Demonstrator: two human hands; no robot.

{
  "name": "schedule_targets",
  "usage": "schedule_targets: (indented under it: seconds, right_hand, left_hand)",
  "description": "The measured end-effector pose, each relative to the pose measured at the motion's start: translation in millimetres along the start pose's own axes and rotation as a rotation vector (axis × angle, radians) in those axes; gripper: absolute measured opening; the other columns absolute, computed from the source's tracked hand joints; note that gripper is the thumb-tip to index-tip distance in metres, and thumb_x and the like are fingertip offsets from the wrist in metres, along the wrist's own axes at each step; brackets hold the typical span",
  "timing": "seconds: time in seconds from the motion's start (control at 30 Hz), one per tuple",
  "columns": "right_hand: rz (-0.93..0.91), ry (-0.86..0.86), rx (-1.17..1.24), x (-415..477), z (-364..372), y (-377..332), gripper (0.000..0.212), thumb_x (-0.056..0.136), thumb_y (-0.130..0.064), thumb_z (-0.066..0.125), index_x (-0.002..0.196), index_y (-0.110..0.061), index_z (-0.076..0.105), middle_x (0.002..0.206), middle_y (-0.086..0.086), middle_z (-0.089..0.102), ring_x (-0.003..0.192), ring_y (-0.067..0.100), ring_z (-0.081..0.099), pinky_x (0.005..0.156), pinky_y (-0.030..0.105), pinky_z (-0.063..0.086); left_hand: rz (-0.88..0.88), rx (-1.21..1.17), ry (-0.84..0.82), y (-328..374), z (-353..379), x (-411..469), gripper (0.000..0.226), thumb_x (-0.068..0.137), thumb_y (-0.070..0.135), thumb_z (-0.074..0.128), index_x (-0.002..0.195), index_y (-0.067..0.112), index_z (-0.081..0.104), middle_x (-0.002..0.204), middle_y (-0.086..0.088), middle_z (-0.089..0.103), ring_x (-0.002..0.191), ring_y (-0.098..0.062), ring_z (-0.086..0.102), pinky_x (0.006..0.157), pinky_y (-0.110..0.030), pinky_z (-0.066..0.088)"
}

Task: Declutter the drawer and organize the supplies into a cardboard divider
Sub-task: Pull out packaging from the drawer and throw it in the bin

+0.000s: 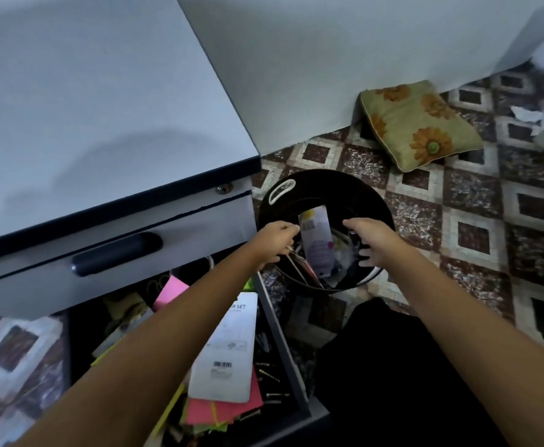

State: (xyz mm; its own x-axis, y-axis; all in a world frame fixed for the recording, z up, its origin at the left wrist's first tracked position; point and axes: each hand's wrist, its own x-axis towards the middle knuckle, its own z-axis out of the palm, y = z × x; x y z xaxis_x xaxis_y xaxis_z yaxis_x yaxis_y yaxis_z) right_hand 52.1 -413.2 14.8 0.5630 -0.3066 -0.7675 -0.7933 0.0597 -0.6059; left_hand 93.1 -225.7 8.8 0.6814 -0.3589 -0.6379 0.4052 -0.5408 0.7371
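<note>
Drawer (280, 337) stands pulled open at the lower left, crammed with a white card pack (223, 346) and pink notes (222, 411) — nothing sorted yet, and no divider in view. Both arms reach past it over the black bin (296, 187) on the tiled floor (470, 188), where a white packet (316, 240) lies inside. The left grip (277, 241) is curled at the rim; whether it pinches anything I cannot tell. The right grip (372, 245) is spread, holding nothing. This looks like the binning step — next comes a reach into the drawer for more.

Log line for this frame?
left hand: over black bin, curled, grip unclear | right hand: over bin, open | white pack: in bin | drawer: open, cluttered
</note>
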Motion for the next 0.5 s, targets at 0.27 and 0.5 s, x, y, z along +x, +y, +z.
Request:
schedule_targets:
  seconds: [0.27, 0.5]
  right_hand:
    - [-0.160, -0.146, -0.202, -88, 77, 31, 0.015, 0.094, -0.030, 0.054, 0.104, -0.020, 0.059, 0.104, 0.009, 0.062, 0.089, 0.022, 0.061, 0.062, 0.027, 0.045]
    - [-0.138, -0.237, -0.308, -103, 171, 105, 0.005, 0.088, -0.014, 0.059, 0.084, -0.012, 0.062, 0.076, 0.005, 0.061, 0.063, 0.017, 0.054, 0.056, 0.023, 0.038]
  left_hand:
    - [0.100, 0.147, 0.264, -89, -47, -93, 0.030, 0.099, 0.026, 0.043, 0.124, 0.016, 0.054, 0.108, -0.006, 0.061, 0.088, -0.018, 0.057, 0.062, -0.019, 0.044]
    - [-0.063, 0.274, 0.533, -201, -74, -139, 0.032, 0.096, 0.016, 0.045, 0.125, 0.008, 0.056, 0.125, -0.016, 0.057, 0.116, -0.031, 0.053, 0.090, -0.032, 0.041]
